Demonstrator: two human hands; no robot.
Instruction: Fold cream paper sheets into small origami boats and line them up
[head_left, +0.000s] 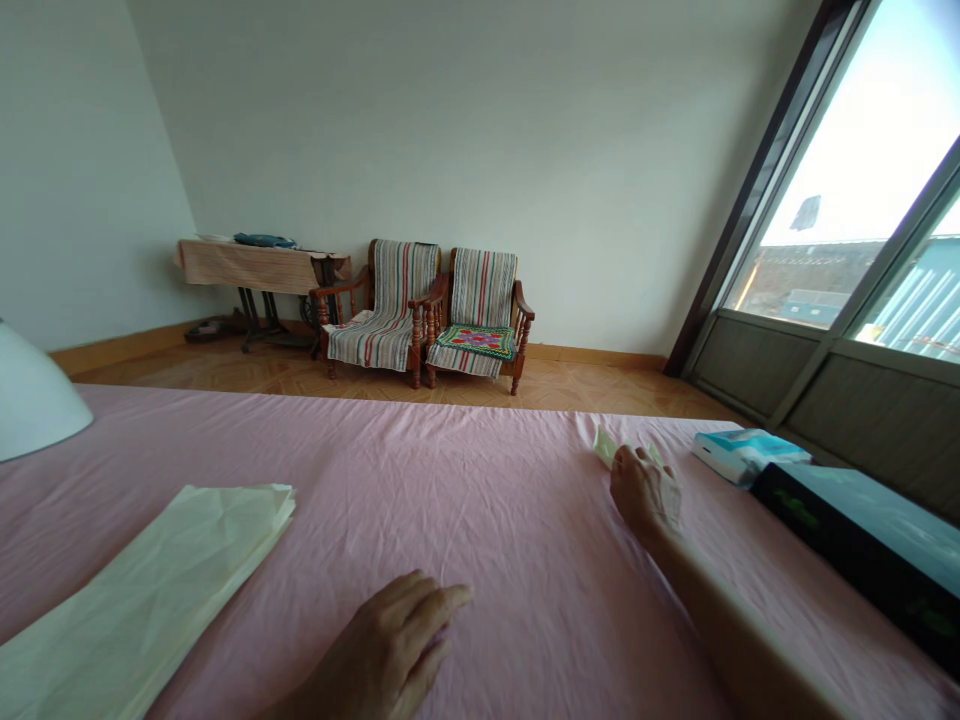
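Covering most of a pale scrap (pixel 603 448) with the right hand (pixel 646 487), near the far edge of the pink cloth (pixel 480 480), left of the blue-and-white packet (pixel 750 452). Poking out on both sides of the knuckles, so running roughly crosswise, with one corner pointing away and left. Fingers closely bent; with tips hidden, cannot tell whether gripping or only pressing. With the left hand (pixel 405 640), right of the folded pale sheet (pixel 165 580), fingers loosely half-open, holding nothing visible.
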